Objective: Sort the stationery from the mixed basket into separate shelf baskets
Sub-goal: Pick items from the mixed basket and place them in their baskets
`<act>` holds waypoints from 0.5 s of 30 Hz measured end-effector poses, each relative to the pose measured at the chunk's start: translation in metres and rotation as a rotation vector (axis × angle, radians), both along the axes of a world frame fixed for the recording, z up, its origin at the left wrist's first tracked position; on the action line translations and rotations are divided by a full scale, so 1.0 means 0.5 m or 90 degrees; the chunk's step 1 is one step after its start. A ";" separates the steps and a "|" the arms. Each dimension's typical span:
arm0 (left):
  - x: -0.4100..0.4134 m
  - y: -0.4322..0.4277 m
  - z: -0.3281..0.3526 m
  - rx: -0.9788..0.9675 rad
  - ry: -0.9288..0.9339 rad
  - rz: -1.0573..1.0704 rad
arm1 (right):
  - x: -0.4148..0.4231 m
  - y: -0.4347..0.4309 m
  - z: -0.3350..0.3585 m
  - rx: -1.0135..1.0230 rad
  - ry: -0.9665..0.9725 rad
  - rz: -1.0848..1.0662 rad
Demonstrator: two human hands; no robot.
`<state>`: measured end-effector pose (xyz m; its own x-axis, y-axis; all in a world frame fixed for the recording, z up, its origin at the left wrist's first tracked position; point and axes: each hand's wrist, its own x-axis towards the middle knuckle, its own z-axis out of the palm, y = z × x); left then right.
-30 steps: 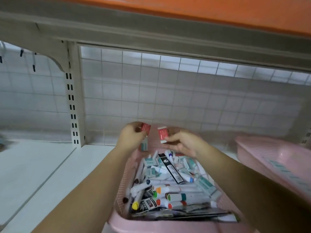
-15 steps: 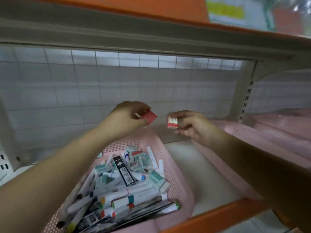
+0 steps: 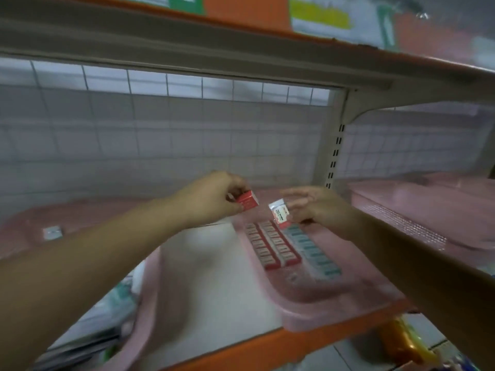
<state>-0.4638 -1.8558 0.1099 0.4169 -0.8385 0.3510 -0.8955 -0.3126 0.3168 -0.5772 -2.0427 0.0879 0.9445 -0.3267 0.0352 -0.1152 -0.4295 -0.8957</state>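
My left hand (image 3: 214, 198) pinches a small red eraser box (image 3: 247, 201) above the far end of a pink shelf basket (image 3: 329, 314). My right hand (image 3: 316, 207) pinches a second red and white eraser box (image 3: 280, 213) just beside it, over the same basket. Inside that basket lie two neat rows of red eraser boxes (image 3: 273, 247) and a row of teal ones (image 3: 312, 253). The mixed pink basket (image 3: 150, 285) sits at the lower left, largely hidden under my left forearm, with blurred stationery in it.
Another pink basket (image 3: 417, 207) stands on the shelf to the right, past the slotted upright (image 3: 334, 153). A white wire grid backs the shelf. An upper shelf hangs close overhead. The orange shelf edge (image 3: 267, 349) runs along the front.
Both hands, each holding an eraser box, have moved right from above the mixed basket to above the basket with sorted erasers. The view has swung right too.
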 end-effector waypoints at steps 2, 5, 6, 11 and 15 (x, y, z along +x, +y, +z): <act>-0.009 -0.030 -0.010 0.043 -0.030 0.025 | -0.010 -0.038 -0.003 -0.074 0.047 0.000; -0.025 -0.068 -0.029 0.079 -0.096 0.077 | -0.012 -0.078 -0.020 -0.128 0.110 0.039; -0.030 -0.079 -0.038 0.089 -0.123 0.098 | -0.008 -0.085 -0.032 -0.154 0.135 0.056; -0.056 -0.111 -0.091 0.120 -0.200 0.205 | 0.026 -0.076 -0.071 -0.347 0.220 0.205; -0.054 -0.121 -0.120 0.109 -0.122 0.267 | 0.045 -0.044 -0.094 -0.380 0.193 0.289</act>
